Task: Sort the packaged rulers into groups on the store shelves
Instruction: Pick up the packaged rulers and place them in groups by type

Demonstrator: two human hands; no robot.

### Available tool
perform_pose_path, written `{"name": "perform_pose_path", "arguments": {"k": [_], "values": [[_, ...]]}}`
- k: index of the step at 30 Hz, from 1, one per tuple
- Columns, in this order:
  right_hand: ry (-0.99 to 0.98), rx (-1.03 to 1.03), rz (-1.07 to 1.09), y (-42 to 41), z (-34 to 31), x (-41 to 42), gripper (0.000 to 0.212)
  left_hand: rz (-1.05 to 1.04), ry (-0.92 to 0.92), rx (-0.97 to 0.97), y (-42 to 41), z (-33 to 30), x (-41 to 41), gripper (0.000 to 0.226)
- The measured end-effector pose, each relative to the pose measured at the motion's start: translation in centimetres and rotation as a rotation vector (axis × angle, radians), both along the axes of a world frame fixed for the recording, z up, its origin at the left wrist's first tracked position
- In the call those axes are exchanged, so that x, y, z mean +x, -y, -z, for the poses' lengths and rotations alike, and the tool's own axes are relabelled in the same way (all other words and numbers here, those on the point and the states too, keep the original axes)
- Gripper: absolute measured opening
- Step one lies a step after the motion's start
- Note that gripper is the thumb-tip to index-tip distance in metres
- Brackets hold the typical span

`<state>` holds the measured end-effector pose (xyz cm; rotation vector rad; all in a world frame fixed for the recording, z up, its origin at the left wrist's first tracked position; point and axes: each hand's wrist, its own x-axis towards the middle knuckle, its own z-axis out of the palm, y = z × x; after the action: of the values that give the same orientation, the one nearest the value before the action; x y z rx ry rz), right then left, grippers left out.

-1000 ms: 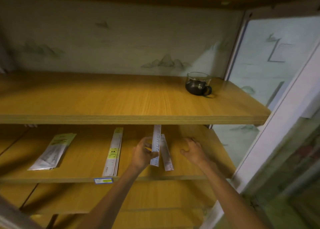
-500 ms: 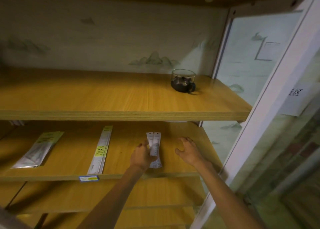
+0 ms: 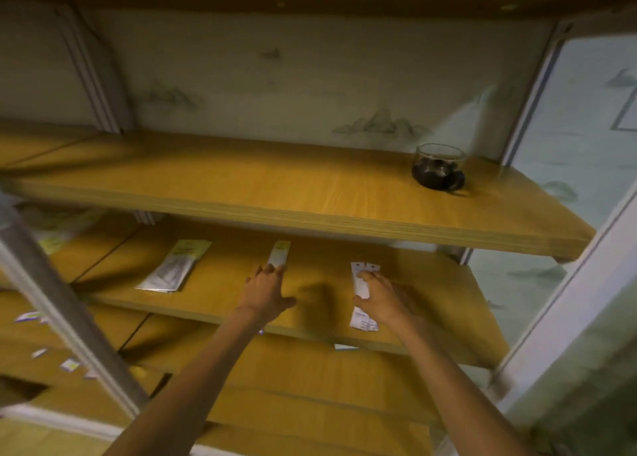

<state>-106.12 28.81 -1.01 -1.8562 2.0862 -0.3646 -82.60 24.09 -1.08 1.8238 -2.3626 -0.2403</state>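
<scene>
On the middle wooden shelf (image 3: pixel 320 283) lie three groups of packaged rulers. A wide flat pack with a green header (image 3: pixel 172 266) is on the left. A long narrow ruler pack (image 3: pixel 280 252) lies in the middle, and my left hand (image 3: pixel 265 293) rests flat on its near end with fingers spread. Two short white ruler packs (image 3: pixel 362 319) lie side by side on the right. My right hand (image 3: pixel 381 299) lies on top of them, fingers on their upper part, palm covering their middle. Neither hand lifts anything.
A glass cup with dark contents (image 3: pixel 437 168) stands at the right of the upper shelf (image 3: pixel 275 186). A slanted metal post (image 3: pixel 69 317) crosses the left foreground. A white frame (image 3: pixel 568 300) bounds the right side. Small labels (image 3: pixel 69 364) lie on the lower left shelf.
My left hand let go of the white ruler packs and moved left onto the long narrow pack. My right hand moved left onto the white packs. The view shifted left.
</scene>
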Motion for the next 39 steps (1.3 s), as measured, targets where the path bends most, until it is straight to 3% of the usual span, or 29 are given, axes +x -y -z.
{"name": "perform_pose_path", "arguments": {"k": [9,24,31,39], "values": [[-0.071,-0.031,-0.212,2.0,-1.5,15.8,0.06,-0.139,0.003,-0.014,-2.4,-0.4,15.9,0.077],[-0.055,-0.008,-0.575,4.0,-0.8,54.5,0.058,-0.513,-0.031,0.09,-8.4,1.7,53.5,0.08],[-0.116,0.013,-0.739,7.8,1.1,66.6,0.06,-0.588,-0.003,0.098,-4.8,2.3,63.5,0.083],[-0.064,-0.028,-0.725,18.4,1.7,76.3,0.058,-0.581,0.008,0.04,5.1,1.4,72.2,0.08]]}}
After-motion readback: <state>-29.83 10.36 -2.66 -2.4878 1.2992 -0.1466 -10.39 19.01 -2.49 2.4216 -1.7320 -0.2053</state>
